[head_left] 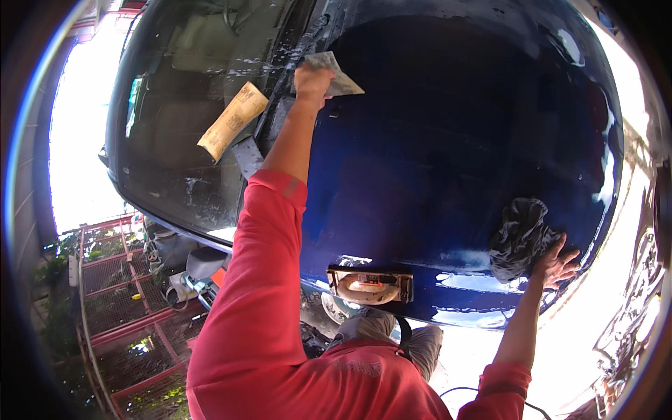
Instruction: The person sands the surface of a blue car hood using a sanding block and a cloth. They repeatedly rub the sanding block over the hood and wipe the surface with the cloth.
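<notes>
My left hand reaches far forward to the edge between the windshield and the glossy dark blue car hood. Its fingers are closed on a grey, stiff-looking sheet of sandpaper, whose pointed corner lies over the hood. My right hand rests on the hood's near right part with the fingers spread. Beside it, touching its fingers or nearly so, lies a crumpled dark cloth. At the hood's near edge sits a sanding tool with a rounded pale handle on a flat rectangular base.
A curved yellowish sheet and a small grey piece lie on the windshield. Red metal mesh racks stand at the left. A black cable runs along the floor; tangled clutter lies at the right.
</notes>
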### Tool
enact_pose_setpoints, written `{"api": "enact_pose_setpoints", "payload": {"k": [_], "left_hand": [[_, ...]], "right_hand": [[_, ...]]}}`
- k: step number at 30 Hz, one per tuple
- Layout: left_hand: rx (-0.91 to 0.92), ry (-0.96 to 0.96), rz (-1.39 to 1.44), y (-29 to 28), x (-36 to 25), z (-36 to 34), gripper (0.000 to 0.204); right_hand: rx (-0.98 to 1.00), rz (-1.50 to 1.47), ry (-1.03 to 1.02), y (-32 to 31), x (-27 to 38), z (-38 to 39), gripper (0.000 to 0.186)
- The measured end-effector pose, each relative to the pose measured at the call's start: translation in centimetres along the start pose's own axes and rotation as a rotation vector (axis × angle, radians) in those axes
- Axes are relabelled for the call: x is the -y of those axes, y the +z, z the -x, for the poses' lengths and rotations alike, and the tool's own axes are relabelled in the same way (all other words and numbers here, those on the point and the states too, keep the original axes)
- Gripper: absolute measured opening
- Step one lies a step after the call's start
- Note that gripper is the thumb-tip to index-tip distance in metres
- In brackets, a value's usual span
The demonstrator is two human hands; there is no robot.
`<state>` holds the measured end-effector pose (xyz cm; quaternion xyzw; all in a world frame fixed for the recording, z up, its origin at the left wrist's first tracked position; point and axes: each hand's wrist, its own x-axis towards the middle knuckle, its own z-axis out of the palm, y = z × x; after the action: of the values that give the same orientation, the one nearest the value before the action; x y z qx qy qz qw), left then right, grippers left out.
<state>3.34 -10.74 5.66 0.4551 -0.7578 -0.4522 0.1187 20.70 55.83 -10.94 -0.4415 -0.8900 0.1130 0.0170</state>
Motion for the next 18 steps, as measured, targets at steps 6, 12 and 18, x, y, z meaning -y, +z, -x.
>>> {"api": "enact_pose_setpoints", "payload": {"k": [6, 12, 18], "left_hand": [[0.076, 0.017, -0.103, 2.0, -1.9, -0.7, 0.035], [0.028, 0.013, -0.048, -2.1, 0.8, 0.1, 0.036], [0.026, 0.059, 0.046, -2.0, 1.4, -0.3, 0.042]], "right_hand": [[0.016, -0.022, -0.001, 0.2, -0.3, 0.0, 0.112], [0.023, -0.002, -0.016, -0.1, -0.1, 0.3, 0.112], [0.01, -0.011, -0.017, -0.4, 0.2, 0.5, 0.112]]}}
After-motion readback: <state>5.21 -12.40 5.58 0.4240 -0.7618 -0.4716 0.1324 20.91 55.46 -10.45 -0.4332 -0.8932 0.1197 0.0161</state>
